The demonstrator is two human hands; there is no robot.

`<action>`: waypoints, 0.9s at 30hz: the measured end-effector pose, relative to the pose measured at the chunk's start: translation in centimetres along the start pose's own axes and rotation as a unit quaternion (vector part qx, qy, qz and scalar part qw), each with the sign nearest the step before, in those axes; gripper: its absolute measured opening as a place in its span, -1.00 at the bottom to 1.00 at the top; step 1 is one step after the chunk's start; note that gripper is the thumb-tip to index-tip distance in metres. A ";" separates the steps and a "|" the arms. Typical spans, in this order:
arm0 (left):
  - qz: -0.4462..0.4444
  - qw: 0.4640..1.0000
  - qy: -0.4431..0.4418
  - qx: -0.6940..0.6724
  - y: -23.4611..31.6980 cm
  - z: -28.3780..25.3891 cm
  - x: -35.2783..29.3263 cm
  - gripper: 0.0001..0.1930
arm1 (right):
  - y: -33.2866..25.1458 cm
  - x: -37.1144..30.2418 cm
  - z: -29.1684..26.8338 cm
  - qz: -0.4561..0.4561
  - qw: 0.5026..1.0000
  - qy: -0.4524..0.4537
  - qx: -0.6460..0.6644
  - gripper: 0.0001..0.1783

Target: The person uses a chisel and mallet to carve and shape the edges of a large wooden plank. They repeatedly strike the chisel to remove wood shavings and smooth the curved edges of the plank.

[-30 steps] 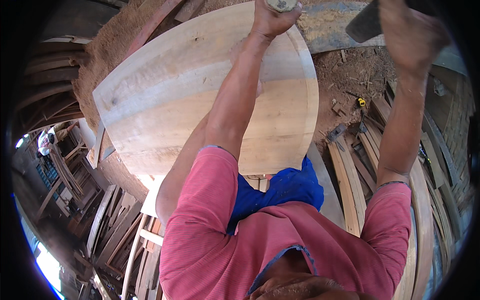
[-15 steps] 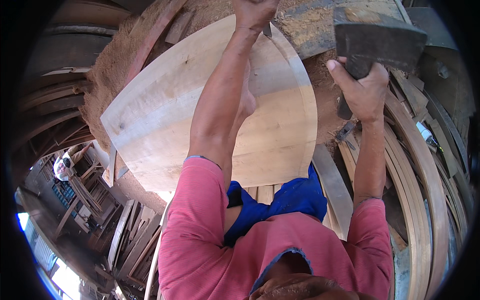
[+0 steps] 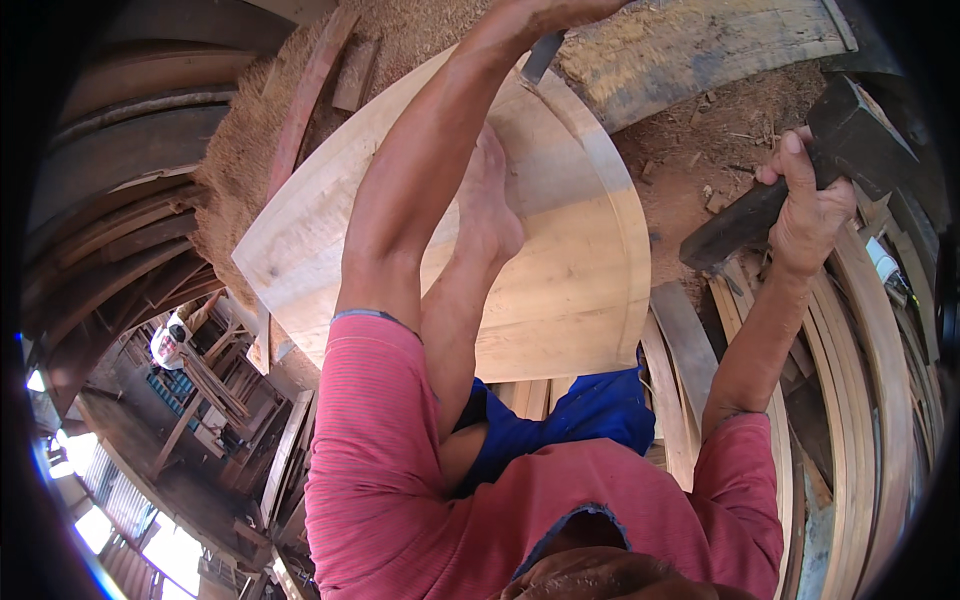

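Observation:
A broad pale wooden panel [image 3: 575, 270] with a curved edge lies in front of me, and my bare foot [image 3: 490, 205] rests on it. My left hand [image 3: 565, 12], partly cut off by the top of the view, is closed around a chisel [image 3: 542, 58]. The chisel's flat grey blade points down at the panel's far rim, where a groove [image 3: 575, 115] follows the curve. Out to the right, my right hand [image 3: 812, 205] grips a dark, heavy mallet [image 3: 862, 138] by its thick handle. The mallet is raised and tilted, well apart from the chisel.
Long curved boards [image 3: 865, 400] are stacked on the right. Sawdust and chips [image 3: 690, 150] cover the ground beyond the panel, beside a worn plank [image 3: 700, 65]. More timber leans at the left, where another person [image 3: 168, 343] is at work in the distance.
My right hand has swung the mallet outward to the right, and its head has turned away. My left hand has shifted up and right with the chisel. The view has moved slightly.

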State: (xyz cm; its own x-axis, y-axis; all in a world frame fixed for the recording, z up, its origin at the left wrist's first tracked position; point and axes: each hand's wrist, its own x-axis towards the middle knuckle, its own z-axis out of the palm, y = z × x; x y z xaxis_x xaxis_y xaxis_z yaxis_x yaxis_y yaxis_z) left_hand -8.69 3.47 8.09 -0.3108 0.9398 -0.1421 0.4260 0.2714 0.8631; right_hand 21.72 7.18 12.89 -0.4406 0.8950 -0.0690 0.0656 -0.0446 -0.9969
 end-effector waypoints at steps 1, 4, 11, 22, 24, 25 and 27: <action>0.008 1.000 -0.012 0.010 -0.9 0.1 0.6 -0.84 | 0.1 0.3 -0.1 0.007 1.000 0.012 0.001 -0.81; 0.023 1.000 -0.003 0.003 -2.9 0.7 1.1 -0.86 | -0.1 1.4 -0.3 0.018 0.999 0.031 0.003 -0.79; -0.018 0.992 0.088 -0.084 -3.7 1.7 0.7 -0.83 | -0.7 4.0 -1.2 -0.029 1.000 0.001 -0.008 -0.83; 0.009 0.980 0.162 -0.114 -5.7 1.9 0.9 -0.80 | -1.8 8.6 -0.8 -0.107 0.993 -0.049 -0.019 -0.88; 0.000 0.981 0.155 -0.116 -5.4 2.1 0.7 -0.80 | -2.0 9.6 0.9 -0.151 0.987 -0.050 0.001 -0.89; -0.001 0.982 0.153 -0.115 -5.2 2.1 0.6 -0.80 | -1.6 10.1 2.4 -0.135 0.990 -0.025 -0.037 -0.86; -0.001 0.982 0.148 -0.114 -4.5 2.6 0.2 -0.79 | -1.0 10.9 5.2 -0.102 0.988 0.024 -0.114 -0.79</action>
State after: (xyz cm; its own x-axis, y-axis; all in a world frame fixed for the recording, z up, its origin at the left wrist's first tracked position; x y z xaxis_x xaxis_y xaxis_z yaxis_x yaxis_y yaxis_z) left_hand -8.48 2.91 2.90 -0.5597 0.8283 -0.0263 0.2332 0.1879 0.9541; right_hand 12.15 14.66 12.98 -0.4229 0.8954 0.1395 0.1826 0.2350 -0.9547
